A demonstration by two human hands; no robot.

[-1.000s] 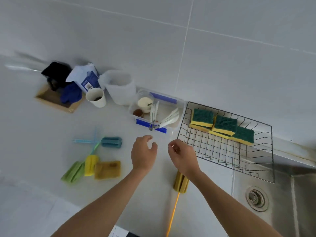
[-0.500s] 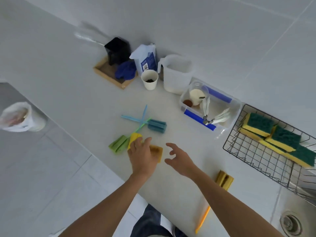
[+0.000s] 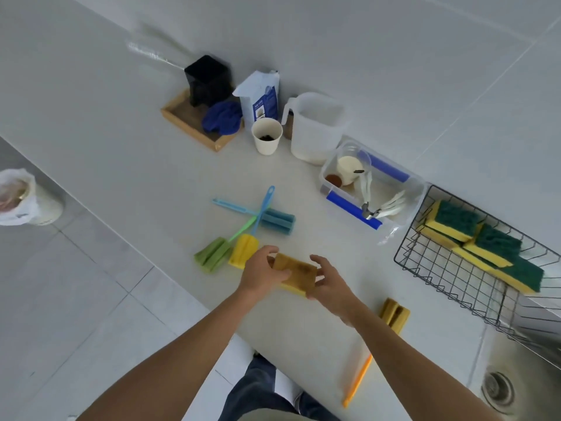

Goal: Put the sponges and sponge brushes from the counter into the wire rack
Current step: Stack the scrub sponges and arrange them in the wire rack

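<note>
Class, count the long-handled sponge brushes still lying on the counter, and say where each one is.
4. The blue brush, green brush and yellow brush lie crossed in a cluster left of the hands; an orange-handled brush lies alone beside the right forearm.

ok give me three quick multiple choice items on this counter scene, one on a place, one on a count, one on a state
1. Where is the wire rack?
A. right of the clear tub
B. on the floor
C. in the wooden tray

2. How many green-topped sponges lie in the rack?
A. one
B. three
C. six

3. What is the left hand doing?
A. hanging idle
B. gripping the brown sponge
C. holding the paper cup

Answers: 1 A, it sits by the sink; 2 B, three green tops show; 3 B, its fingers curl round one end.
</note>
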